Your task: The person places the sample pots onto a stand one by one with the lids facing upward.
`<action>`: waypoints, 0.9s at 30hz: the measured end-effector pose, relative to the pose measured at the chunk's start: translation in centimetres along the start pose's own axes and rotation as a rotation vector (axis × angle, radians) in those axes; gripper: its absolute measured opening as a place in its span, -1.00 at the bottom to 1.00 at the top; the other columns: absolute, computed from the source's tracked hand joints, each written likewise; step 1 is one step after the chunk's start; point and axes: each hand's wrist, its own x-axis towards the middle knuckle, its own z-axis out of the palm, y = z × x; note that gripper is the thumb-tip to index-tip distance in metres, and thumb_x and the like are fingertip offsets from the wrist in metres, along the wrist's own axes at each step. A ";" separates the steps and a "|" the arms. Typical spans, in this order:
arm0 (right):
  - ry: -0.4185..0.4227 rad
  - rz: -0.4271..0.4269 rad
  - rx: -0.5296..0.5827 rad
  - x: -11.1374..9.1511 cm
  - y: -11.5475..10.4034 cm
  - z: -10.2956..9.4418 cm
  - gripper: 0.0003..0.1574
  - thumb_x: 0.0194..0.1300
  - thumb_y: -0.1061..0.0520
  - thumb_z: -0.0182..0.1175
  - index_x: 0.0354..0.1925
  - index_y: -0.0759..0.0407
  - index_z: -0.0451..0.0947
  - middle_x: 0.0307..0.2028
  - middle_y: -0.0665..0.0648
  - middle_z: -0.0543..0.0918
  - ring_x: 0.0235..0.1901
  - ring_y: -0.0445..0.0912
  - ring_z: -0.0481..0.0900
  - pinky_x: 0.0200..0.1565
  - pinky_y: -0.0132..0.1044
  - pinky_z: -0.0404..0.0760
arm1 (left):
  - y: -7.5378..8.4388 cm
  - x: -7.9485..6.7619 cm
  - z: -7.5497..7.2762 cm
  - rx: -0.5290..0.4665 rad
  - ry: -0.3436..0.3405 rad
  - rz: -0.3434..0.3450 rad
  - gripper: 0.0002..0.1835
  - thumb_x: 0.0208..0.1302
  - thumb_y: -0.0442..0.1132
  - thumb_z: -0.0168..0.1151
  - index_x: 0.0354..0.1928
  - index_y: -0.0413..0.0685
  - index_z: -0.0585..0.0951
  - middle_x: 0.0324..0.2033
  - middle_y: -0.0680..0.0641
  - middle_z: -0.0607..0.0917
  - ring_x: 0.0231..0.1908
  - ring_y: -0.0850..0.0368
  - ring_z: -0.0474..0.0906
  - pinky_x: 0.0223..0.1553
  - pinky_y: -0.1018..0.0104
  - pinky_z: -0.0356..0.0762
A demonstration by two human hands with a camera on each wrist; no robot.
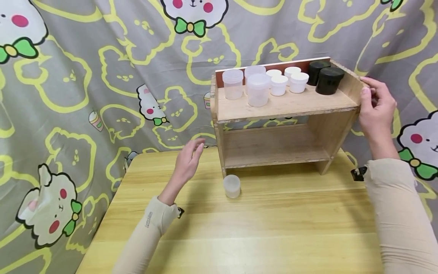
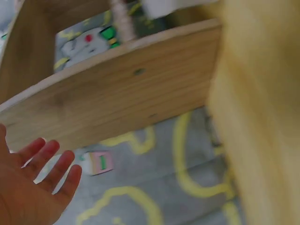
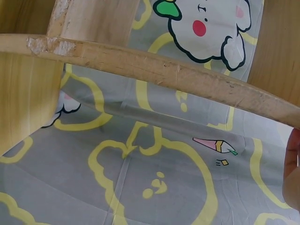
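A two-tier wooden shelf (image 1: 273, 146) stands toward the back of the table. My right hand (image 1: 378, 110) grips the upper edge of its right side panel; in the right wrist view only part of that hand (image 3: 293, 173) shows, at the end of the worn panel edge (image 3: 164, 70). To the left of the shelf, my left hand (image 1: 187, 160) is held in the air with fingers extended and nothing in it. The left wrist view shows that hand (image 2: 37, 187) spread beside the left side panel (image 2: 112, 93). A translucent jar (image 1: 232, 187) stands on the table by the shelf's left front foot.
On the upper tier stand three translucent jars (image 1: 258, 91), several small white jars (image 1: 278, 85) and two black jars (image 1: 329, 82). The lower tier holds nothing visible. A patterned grey curtain (image 1: 123, 68) hangs behind the wood-grain table (image 1: 273, 236).
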 end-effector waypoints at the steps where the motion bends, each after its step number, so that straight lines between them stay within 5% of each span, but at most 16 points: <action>1: 0.002 0.000 -0.001 0.0 0.0 0.0 -0.59 0.52 0.07 0.06 0.20 -0.03 0.70 -0.36 -0.32 0.45 -0.33 -0.40 0.40 -0.20 -0.49 0.34 | -0.3 -0.5 0.2 -0.009 -0.033 -0.028 -0.51 0.65 0.06 -0.15 0.33 -0.05 0.55 0.14 -0.14 0.69 0.11 -0.12 0.63 0.15 -0.13 0.56; 10: -0.003 -0.018 0.007 0.1 0.4 0.0 -0.59 0.52 0.08 0.07 0.20 0.01 0.69 -0.36 -0.33 0.45 -0.34 -0.40 0.39 -0.20 -0.49 0.34 | -1.2 -4.3 2.2 -0.133 -0.256 -0.199 -0.50 0.64 0.11 -0.09 0.28 -0.05 0.59 0.19 -0.08 0.69 0.15 -0.07 0.62 0.22 -0.08 0.57; 23: 0.000 -0.016 -0.005 0.0 0.1 0.1 -0.59 0.52 0.08 0.07 0.20 -0.01 0.69 -0.36 -0.32 0.44 -0.33 -0.40 0.39 -0.21 -0.49 0.34 | -1.5 -6.2 5.1 -0.406 -0.569 -0.281 -0.42 0.42 -0.08 0.34 0.39 -0.10 0.46 0.33 -0.16 0.54 0.25 -0.17 0.53 0.25 -0.04 0.56; 27: 0.004 -0.014 0.007 0.0 0.0 0.0 -0.58 0.51 0.09 0.07 0.20 0.00 0.70 -0.37 -0.32 0.44 -0.34 -0.40 0.39 -0.21 -0.49 0.33 | -1.6 -6.3 6.0 -0.455 -0.599 -0.285 -0.32 0.30 -0.18 0.46 0.41 -0.08 0.41 0.35 -0.16 0.49 0.28 -0.23 0.48 0.32 -0.14 0.48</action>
